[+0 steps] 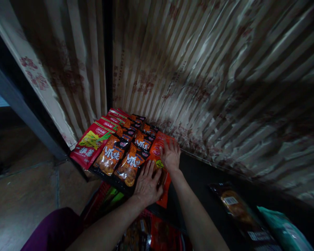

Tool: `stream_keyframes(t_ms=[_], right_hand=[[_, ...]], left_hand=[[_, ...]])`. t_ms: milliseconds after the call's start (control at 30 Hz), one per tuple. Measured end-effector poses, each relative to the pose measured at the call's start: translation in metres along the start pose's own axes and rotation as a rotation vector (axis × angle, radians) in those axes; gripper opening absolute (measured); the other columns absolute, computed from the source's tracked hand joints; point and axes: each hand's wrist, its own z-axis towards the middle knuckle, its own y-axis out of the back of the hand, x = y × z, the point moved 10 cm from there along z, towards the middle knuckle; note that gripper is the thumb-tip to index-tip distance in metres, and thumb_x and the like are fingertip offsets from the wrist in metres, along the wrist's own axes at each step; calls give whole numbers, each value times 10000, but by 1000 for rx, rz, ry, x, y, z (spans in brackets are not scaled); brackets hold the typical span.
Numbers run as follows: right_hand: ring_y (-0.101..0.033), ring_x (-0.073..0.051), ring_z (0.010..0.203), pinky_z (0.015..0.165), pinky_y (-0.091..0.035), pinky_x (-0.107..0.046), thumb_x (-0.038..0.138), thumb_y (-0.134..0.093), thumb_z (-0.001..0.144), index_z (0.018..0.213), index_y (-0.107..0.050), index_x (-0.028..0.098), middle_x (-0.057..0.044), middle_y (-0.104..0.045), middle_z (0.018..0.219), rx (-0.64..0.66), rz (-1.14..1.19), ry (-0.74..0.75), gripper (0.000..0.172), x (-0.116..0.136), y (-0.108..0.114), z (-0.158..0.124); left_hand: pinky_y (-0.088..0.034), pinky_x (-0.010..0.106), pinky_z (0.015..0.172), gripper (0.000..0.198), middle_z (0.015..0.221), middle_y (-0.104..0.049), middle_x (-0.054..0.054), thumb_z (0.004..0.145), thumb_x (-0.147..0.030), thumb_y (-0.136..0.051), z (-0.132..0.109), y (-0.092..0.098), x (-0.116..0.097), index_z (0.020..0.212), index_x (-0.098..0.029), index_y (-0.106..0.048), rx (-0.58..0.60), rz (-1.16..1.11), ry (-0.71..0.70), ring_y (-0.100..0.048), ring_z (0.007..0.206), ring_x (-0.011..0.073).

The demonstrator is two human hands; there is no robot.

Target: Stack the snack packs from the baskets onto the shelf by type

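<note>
A row of overlapping orange snack packets (154,149) lies on the dark shelf, partly covered by both hands. My left hand (148,184) rests with spread fingers on the near part of the front orange packet. Farther back, my right hand (171,155) lies over the right side of these packets, its fingers stretched out and apart. Left of the hands are two rows of black-and-orange snack packets (110,156). Beyond them, red snack packets (90,141) with a yellow picture overlap in a row at the shelf's left end.
A dark packet with a barcode (230,200) and a teal packet (285,225) lie on the shelf (196,170) to the right. More packets (136,232) are below the shelf's front edge. A pleated patterned curtain (199,69) hangs behind, with a dark post (108,52).
</note>
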Motion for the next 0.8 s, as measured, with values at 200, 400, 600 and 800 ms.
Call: stream_keyframes(t_ms=[200,400,600,800], right_hand=[[-219,-266,1394,1086,-256,-472,323,-362,907,1262,-535,124,-160,-368,1459,-84,127,45,442,16,23,-46],[-236,-255,1396,1070,-308,-452,307,-319,908,1254,-551,110,-159,-445,1407,-9,204,49,460,23,20,-83],[-364,-258,1336,1078,-335,-420,331,-286,910,1177,-606,51,-194,-508,1340,-13,286,-1,502,19,22,-105],[-466,-242,1255,1064,-369,-409,303,-280,899,1154,-624,74,-175,-563,1277,-3,350,-26,485,13,21,-134]], left_hand=[[-232,492,1127,654,1500,-273,170,844,-397,-472,-2,2,-2,1420,-128,-319,-31,14,-49,-177,1409,294],[-184,468,1141,726,1482,-300,190,832,-403,-469,-5,-5,-1,1437,-57,-265,-22,33,-68,-182,1408,287],[-193,463,1132,666,1484,-301,181,814,-382,-489,-7,-10,-2,1392,-73,-373,29,49,-90,-206,1401,288],[-233,454,1118,527,1467,-347,164,847,-294,-436,-17,4,-3,1333,-92,-456,0,79,-14,-256,1386,266]])
